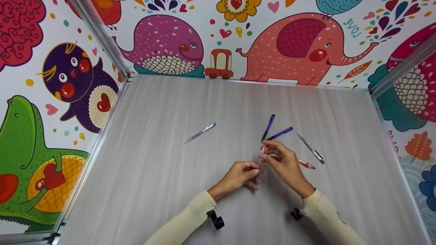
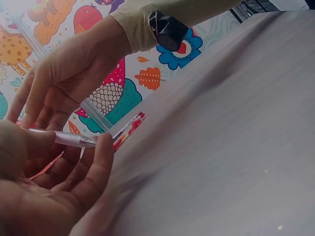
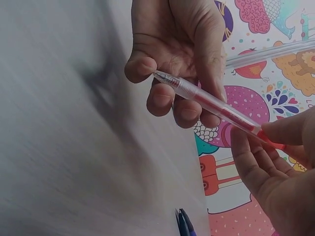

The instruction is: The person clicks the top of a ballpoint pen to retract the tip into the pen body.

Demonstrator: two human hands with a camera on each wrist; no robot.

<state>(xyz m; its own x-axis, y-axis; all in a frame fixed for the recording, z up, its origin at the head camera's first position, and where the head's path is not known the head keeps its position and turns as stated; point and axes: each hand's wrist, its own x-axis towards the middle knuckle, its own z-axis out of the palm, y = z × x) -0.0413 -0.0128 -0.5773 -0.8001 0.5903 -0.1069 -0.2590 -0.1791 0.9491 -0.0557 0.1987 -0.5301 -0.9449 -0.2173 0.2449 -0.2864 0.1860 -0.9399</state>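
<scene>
Both hands hold one slim, clear-barrelled red pen [image 1: 261, 164] above the table. The right hand [image 1: 284, 165] pinches its red end between thumb and fingers. Lower on the barrel, the left hand [image 1: 240, 175] grips the pen with thumb and fingers. In the right wrist view the pen [image 3: 211, 102] slants across the left hand's fingers, its clear cone tip at the left index fingertip. Just beyond the right hand lie two purple pens [image 1: 268, 126] [image 1: 281, 133], their near ends close together. Another red pen [image 1: 307, 164] lies partly hidden behind the right hand.
A clear pen with a teal end [image 1: 201, 132] lies to the left on the grey table [image 1: 153, 112]. On the right is a clear pen with a dark end [image 1: 310, 148]. Printed cartoon panels [image 1: 224, 37] and metal rails [image 1: 98, 34] border the table.
</scene>
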